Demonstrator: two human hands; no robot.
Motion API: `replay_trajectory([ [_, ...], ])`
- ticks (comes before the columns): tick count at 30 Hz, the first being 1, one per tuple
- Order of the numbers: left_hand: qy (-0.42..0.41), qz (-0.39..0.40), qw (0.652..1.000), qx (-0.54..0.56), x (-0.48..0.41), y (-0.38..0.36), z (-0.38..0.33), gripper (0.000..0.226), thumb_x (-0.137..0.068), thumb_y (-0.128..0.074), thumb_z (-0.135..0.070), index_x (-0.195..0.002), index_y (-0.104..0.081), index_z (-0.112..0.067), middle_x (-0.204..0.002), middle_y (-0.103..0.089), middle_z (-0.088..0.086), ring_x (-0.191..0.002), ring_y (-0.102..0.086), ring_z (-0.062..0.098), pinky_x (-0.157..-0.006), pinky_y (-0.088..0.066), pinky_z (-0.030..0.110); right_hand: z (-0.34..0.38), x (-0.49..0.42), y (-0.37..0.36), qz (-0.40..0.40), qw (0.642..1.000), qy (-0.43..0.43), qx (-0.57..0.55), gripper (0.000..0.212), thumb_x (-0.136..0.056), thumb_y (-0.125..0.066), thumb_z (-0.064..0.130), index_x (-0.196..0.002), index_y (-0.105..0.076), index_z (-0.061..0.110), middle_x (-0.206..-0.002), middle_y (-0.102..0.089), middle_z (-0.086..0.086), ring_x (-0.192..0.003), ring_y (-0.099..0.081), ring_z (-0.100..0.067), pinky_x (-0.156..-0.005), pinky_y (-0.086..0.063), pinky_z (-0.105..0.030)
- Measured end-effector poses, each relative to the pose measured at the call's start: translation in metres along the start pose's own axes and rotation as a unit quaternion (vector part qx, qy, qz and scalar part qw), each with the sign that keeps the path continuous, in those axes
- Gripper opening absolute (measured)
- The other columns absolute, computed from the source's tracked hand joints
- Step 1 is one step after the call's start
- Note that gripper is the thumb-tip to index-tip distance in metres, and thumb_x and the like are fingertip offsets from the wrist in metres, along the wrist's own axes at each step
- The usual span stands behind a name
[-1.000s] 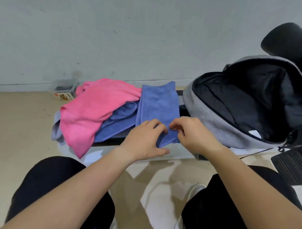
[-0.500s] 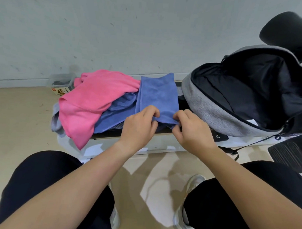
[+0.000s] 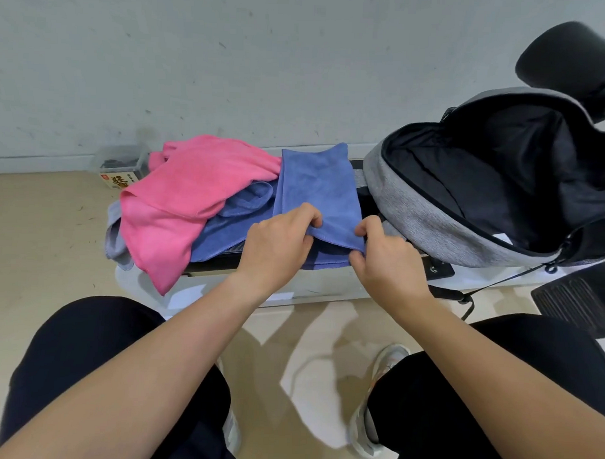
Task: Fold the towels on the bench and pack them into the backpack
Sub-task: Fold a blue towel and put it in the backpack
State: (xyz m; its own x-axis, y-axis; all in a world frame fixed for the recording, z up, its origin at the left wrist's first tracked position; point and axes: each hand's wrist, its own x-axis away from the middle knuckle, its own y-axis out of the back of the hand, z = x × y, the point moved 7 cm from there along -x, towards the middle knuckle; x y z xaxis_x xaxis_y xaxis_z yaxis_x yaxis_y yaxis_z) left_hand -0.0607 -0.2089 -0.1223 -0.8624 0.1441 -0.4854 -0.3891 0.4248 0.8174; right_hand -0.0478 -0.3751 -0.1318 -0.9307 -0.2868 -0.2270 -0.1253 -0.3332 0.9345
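The left hand [image 3: 276, 244] and right hand [image 3: 384, 256] pinch the near edge of the blue towel [image 3: 318, 185], mid-fold on the bench [image 3: 326, 285]; next this edge should probably go away from the fingers, before packing into the backpack [image 3: 432, 216] right of them.

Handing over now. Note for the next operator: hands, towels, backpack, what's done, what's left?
Hands: left hand and right hand each pinch the near edge of the blue towel, a partly folded strip on the bench.
Open backpack right of it; no towel visible inside.
Heaped left, unfolded: pink towel, second blue towel, grey towel.
To do: finish this fold, fold the rest, pack all.
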Motion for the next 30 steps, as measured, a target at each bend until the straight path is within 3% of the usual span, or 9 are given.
replay_trajectory([
  [5,-0.051,0.078,0.994,-0.052,0.017,-0.007,0.008,0.028,-0.077,-0.061,-0.007,-0.097,-0.053,-0.025,-0.103,-0.059,-0.011,-0.093,-0.056,0.019,-0.054,-0.048,0.041,-0.008,0.007,-0.011,0.064,0.99,0.033,0.12,0.021,-0.092,-0.047,0.025,-0.113,-0.045,0.025,-0.081,-0.064,-0.002,-0.065,-0.05,-0.033,-0.056,-0.035,-0.034],
  [9,-0.061,0.118,0.987,-0.09,0.029,-0.015,0.016,0.029,-0.072,-0.067,-0.011,-0.096,-0.056,-0.021,-0.111,-0.055,-0.009,-0.097,-0.055,0.02,-0.054,-0.046,0.036,-0.015,0.012,-0.026,0.144,0.983,0.052,0.102,0.029,-0.092,-0.046,0.041,-0.12,-0.047,0.035,-0.09,-0.067,0.004,-0.083,-0.062,-0.029,-0.064,-0.046,-0.034],
  [11,-0.062,0.127,0.985,-0.098,0.032,-0.016,0.017,0.028,-0.072,-0.07,-0.023,-0.097,-0.058,-0.021,-0.117,-0.054,-0.006,-0.102,-0.056,0.022,-0.064,-0.046,0.033,-0.014,0.014,-0.033,0.188,0.977,0.053,0.085,0.032,-0.09,-0.044,0.048,-0.12,-0.05,0.039,-0.09,-0.067,0.006,-0.09,-0.062,-0.027,-0.07,-0.049,-0.035],
  [15,-0.028,0.114,0.989,-0.084,0.029,-0.009,0.011,0.037,-0.077,-0.058,-0.056,-0.098,-0.061,-0.025,-0.119,-0.055,-0.008,-0.105,-0.053,0.016,-0.08,-0.047,0.034,0.002,0.006,-0.021,0.102,0.992,0.077,0.01,0.022,-0.093,-0.046,0.034,-0.11,-0.061,0.032,-0.095,-0.065,0.008,-0.089,-0.062,-0.022,-0.07,-0.05,-0.036],
  [17,-0.007,0.109,0.99,-0.088,0.025,-0.01,0.012,0.033,-0.084,-0.056,-0.049,-0.108,-0.061,-0.026,-0.122,-0.054,-0.008,-0.108,-0.053,0.018,-0.076,-0.05,0.036,0.011,0.002,-0.018,0.081,0.993,0.087,-0.024,0.029,-0.095,-0.046,0.029,-0.121,-0.059,0.028,-0.106,-0.06,0.006,-0.096,-0.058,-0.02,-0.072,-0.051,-0.038],
  [19,0.028,0.122,0.987,-0.105,0.022,-0.014,0.018,0.029,-0.09,-0.055,-0.04,-0.116,-0.059,-0.027,-0.125,-0.053,-0.008,-0.108,-0.053,0.021,-0.069,-0.05,0.035,0.015,0.0,-0.028,0.128,0.988,0.084,-0.01,0.035,-0.097,-0.044,0.029,-0.131,-0.052,0.027,-0.111,-0.055,0.004,-0.103,-0.054,-0.021,-0.075,-0.051,-0.04],
  [22,0.099,0.093,0.988,-0.076,0.017,-0.01,0.028,0.017,-0.096,-0.051,-0.037,-0.103,-0.062,-0.025,-0.111,-0.054,-0.008,-0.097,-0.053,0.02,-0.063,-0.05,0.037,0.013,-0.001,-0.037,0.187,0.98,0.063,-0.004,0.035,-0.097,-0.042,0.03,-0.132,-0.047,0.029,-0.109,-0.058,0.006,-0.101,-0.056,-0.022,-0.077,-0.051,-0.043],
  [24,0.15,0.077,0.985,-0.043,0.014,-0.006,0.039,0.015,-0.097,-0.053,-0.036,-0.097,-0.057,-0.022,-0.102,-0.054,-0.005,-0.092,-0.055,0.021,-0.064,-0.049,0.041,0.013,-0.003,-0.033,0.163,0.984,0.07,-0.003,0.033,-0.097,-0.043,0.031,-0.128,-0.053,0.03,-0.105,-0.059,0.007,-0.1,-0.057,-0.02,-0.076,-0.052,-0.041],
  [30,0.216,0.073,0.972,-0.054,0.006,-0.004,0.047,0.033,-0.092,-0.059,-0.046,-0.105,-0.049,-0.018,-0.103,-0.061,0.001,-0.099,-0.056,0.027,-0.065,-0.042,0.038,0.034,-0.02,-0.018,0.054,0.988,0.145,-0.01,0.027,-0.091,-0.053,0.012,-0.111,-0.069,0.02,-0.103,-0.061,0.002,-0.092,-0.057,-0.027,-0.068,-0.049,-0.039],
])
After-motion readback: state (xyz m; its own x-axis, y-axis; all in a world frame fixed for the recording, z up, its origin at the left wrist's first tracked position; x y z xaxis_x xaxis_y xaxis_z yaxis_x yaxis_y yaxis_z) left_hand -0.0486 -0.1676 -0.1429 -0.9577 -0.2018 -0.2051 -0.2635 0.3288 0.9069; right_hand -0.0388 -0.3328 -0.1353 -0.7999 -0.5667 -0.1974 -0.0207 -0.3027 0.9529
